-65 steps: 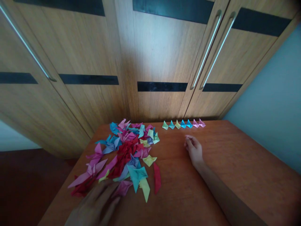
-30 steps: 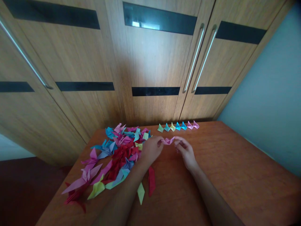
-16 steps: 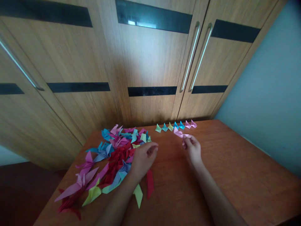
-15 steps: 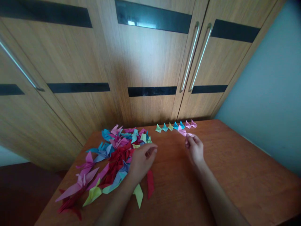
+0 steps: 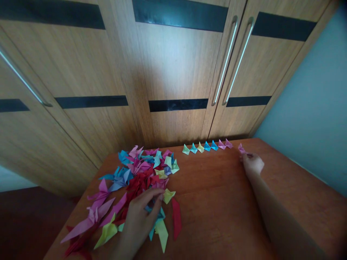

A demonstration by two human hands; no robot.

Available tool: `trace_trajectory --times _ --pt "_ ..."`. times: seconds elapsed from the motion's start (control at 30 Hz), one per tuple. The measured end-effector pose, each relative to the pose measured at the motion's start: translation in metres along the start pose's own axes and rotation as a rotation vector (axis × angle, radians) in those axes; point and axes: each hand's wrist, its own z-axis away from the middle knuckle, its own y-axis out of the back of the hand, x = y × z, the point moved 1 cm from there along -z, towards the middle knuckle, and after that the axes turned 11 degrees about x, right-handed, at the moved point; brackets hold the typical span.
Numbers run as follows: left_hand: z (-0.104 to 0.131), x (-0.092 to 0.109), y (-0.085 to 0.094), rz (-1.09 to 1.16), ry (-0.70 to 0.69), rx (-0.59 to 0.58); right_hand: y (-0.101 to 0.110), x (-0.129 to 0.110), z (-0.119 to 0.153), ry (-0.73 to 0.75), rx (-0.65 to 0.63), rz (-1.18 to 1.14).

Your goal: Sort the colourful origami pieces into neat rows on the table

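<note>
Over the near part of a loose pile of origami cranes (image 5: 139,180), my left hand (image 5: 142,216) has its thumb and forefinger pinched together. Their tips meet at the left corner of a yellow folded-paper piece (image 5: 169,195). My right hand (image 5: 253,165) reaches to the far right of the table, closed on a small pink origami piece (image 5: 241,148). That piece is partly hidden by the fingers and sits apart from the right end of a row of small folded pieces. The row runs from a pale green one (image 5: 185,149) to a pink one (image 5: 228,143).
A red paper strip (image 5: 176,218) and a pale green folded paper (image 5: 162,234) lie near my left hand. A large pink crane (image 5: 90,216) rests at the pile's left. Behind the brown table (image 5: 217,209) stand wooden cupboard doors (image 5: 176,65); a pale wall (image 5: 311,108) is at right.
My right hand has carried the pink piece rightward, past the row's end. My left hand has moved down and left to the yellow piece, its fingertips closing together. The view has shifted slightly.
</note>
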Motion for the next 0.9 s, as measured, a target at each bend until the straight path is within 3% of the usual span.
trace_trajectory --times 0.37,0.9 --pt "0.005 0.012 -0.004 0.009 -0.073 -0.049 -0.031 -0.015 -0.033 0.033 -0.098 0.209" --pt "0.011 0.011 -0.006 0.011 -0.120 -0.052 -0.040 -0.025 -0.038 0.110 -0.141 0.362"
